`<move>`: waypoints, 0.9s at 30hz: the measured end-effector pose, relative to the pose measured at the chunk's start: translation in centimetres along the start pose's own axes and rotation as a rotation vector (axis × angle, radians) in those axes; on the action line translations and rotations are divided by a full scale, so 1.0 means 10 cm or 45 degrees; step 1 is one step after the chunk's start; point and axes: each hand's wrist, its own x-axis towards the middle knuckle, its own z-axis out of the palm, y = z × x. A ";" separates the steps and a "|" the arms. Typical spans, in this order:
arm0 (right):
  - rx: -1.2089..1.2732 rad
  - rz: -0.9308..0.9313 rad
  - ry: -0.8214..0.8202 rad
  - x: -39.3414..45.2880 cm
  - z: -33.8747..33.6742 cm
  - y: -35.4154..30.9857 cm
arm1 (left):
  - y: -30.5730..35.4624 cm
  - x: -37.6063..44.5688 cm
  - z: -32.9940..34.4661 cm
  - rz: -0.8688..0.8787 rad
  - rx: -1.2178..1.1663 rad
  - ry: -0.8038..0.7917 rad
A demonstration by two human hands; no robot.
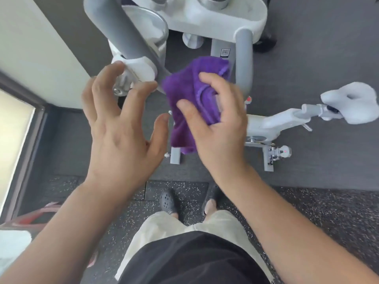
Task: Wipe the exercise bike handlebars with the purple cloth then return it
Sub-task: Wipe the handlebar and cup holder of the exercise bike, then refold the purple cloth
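A purple cloth (188, 93) hangs bunched in my right hand (217, 124), whose fingers are closed over its right side. It sits between the two grey handlebar tubes of a white exercise bike: the left handlebar (127, 29) runs diagonally down toward the cloth, and the right handlebar (244, 62) stands just behind it. Whether the cloth touches either tube I cannot tell. My left hand (121, 128) hovers to the left of the cloth, fingers spread, holding nothing.
The bike's white saddle (352, 101) sticks out at the right, with its frame (270, 121) and a pedal (276, 154) below. A white wall and a window frame (26, 128) close off the left. My feet (170, 201) stand on speckled rubber flooring.
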 end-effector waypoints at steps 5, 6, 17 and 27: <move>0.188 -0.013 -0.151 -0.04 -0.02 -0.03 | 0.02 -0.04 -0.01 0.058 -0.007 0.005; 0.218 0.010 -0.185 -0.09 -0.13 0.06 | 0.05 -0.07 0.00 0.098 -0.003 -0.012; 0.454 0.590 -0.054 -1.08 -1.63 0.93 | 1.35 -0.79 0.79 0.055 -0.661 -0.785; 0.653 1.010 0.351 -2.15 -3.45 1.77 | 3.04 -1.85 1.73 -0.490 -1.131 -1.209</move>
